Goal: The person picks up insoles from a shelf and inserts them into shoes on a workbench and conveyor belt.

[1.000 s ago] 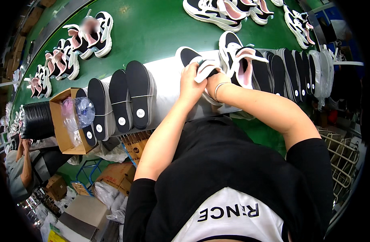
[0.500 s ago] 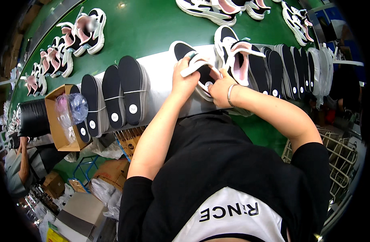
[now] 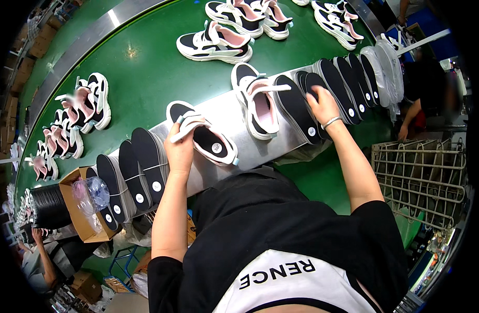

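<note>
My left hand [image 3: 181,152] is closed on the side of a black and white sneaker [image 3: 225,150] with pink lining, standing on the metal shelf. Inside it lies a black insole [image 3: 205,141] with a round white sticker. My right hand [image 3: 325,108], with a bracelet at the wrist, reaches to a stack of black insoles [image 3: 313,79]; its bent fingers close at the top of the stack, the fingertips partly hidden. Between my hands a second sneaker [image 3: 240,77] stands with its strap out to the side and its pink inside showing.
Bundled insole stacks [image 3: 148,151] and a cardboard box [image 3: 96,236] with clear plastic rolls line the shelf at left. More insole stacks [image 3: 333,78] stand at right. Other sneakers [image 3: 213,49] sit on the green conveyor [image 3: 145,78]. A wire cart [image 3: 419,177] stands at right; co-workers are at both sides.
My right hand has left the sneaker in my left hand and moved right to the insoles. The insole now lies inside that sneaker. The whole view has shifted and turned.
</note>
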